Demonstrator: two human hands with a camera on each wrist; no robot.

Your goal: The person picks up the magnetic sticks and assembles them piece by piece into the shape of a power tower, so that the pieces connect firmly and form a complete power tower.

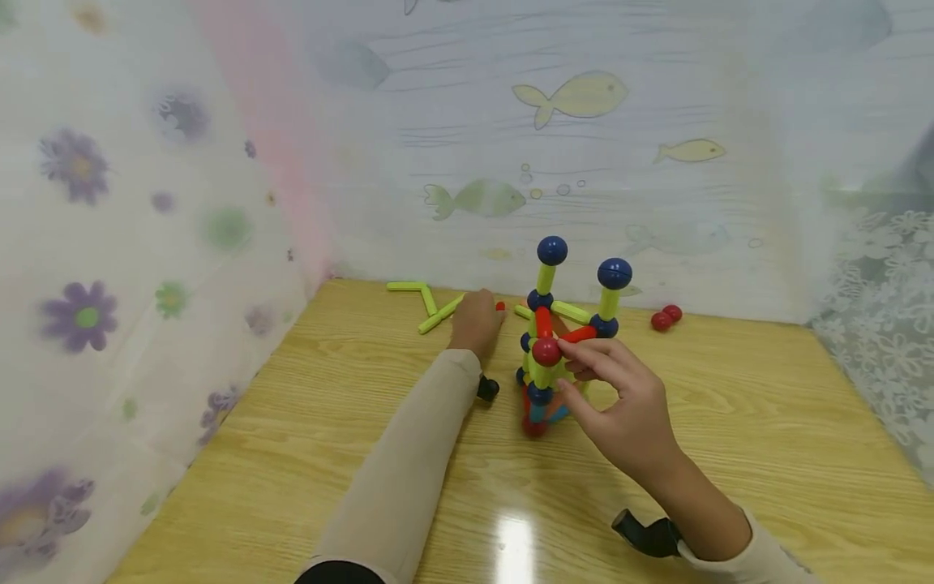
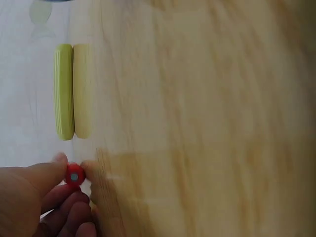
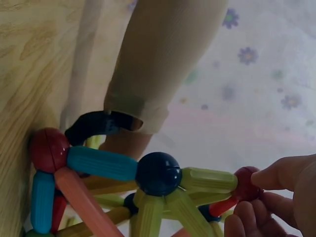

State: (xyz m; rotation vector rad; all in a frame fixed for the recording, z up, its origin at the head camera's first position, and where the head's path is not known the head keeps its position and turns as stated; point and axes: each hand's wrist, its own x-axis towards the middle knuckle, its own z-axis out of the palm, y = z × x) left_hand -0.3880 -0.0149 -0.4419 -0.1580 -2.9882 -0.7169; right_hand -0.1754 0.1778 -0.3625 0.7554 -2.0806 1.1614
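Observation:
A tower of magnetic sticks and balls point(image 1: 540, 395) stands on the table, with blue and red balls joined by green, red and blue sticks. My right hand point(image 1: 631, 405) pinches a red ball point(image 3: 245, 183) at an upper corner of the tower, thumb and fingertips against it. In the right wrist view a green stick point(image 3: 209, 179) runs from this ball to a dark blue ball point(image 3: 158, 174). Farther back, my left hand point(image 1: 476, 320) pinches a red magnetic stick point(image 2: 75, 175), its grey round end showing in the left wrist view.
Several loose green sticks point(image 1: 428, 300) lie by the table's back edge, left of the tower. Two red balls point(image 1: 661, 321) sit at the back right. A patterned fabric point(image 1: 467, 146) hangs behind the wooden table point(image 1: 328, 454). Dark wrist-worn gear point(image 1: 645, 535) sticks out below the right wrist.

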